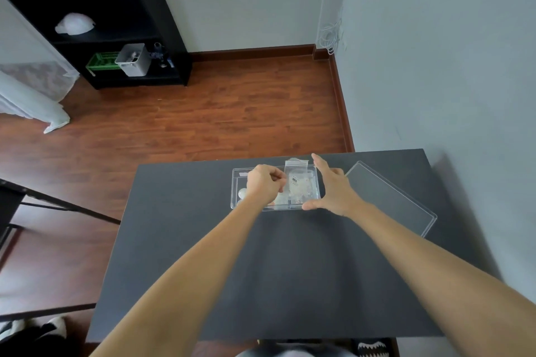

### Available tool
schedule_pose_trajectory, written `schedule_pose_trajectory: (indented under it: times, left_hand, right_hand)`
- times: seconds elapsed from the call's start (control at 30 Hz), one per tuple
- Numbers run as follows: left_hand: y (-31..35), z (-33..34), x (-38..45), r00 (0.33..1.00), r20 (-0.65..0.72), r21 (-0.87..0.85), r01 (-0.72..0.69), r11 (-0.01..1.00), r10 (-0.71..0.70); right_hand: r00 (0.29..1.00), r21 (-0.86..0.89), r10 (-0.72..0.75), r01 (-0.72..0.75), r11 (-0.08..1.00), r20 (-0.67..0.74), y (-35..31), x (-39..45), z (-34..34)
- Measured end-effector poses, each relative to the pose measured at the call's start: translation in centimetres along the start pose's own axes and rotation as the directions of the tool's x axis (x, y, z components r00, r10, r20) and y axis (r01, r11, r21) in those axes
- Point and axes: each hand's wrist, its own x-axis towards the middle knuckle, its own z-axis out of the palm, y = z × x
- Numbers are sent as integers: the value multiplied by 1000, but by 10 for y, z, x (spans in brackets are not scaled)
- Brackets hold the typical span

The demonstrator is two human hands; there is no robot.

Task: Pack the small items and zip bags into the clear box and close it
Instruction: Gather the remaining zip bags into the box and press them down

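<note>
Clear box (235,182), open, standing near the far edge of the dark table (261,269), slightly right of its middle. Left hand (265,184) over the box, fingers curled together and pinching the left edge of a zip bag (295,180); the bag stands upright in the right part of the box, its sealed top rising above the far wall. Right hand (330,188) spread, fingers apart, bracing the right end of the box: fingertips at the far right corner, thumb at the near right corner. Small pale items (242,192) lie in the left part of the box, too blurred to identify. Lid (391,197), clear, lying flat on the table just right of the box, toward the right edge, apart from the right hand
</note>
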Motion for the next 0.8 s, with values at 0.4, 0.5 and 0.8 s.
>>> schedule_pose_trajectory:
  times: [0.4, 0.5, 0.8]
  left_hand:
    - [12, 26, -7, 987, -41, 355, -129, 926, 153]
    - [15, 28, -5, 968, -18, 522, -206, 828, 252]
    - [13, 45, 7, 981, -18, 717, -123, 686, 194]
  right_hand:
    - [997, -145, 3, -15, 989, -79, 0, -1, -1]
    - [998, -290, 32, -48, 956, -61, -7, 2, 0]
    - [988, -451, 152, -123, 884, 28, -23, 14, 4]
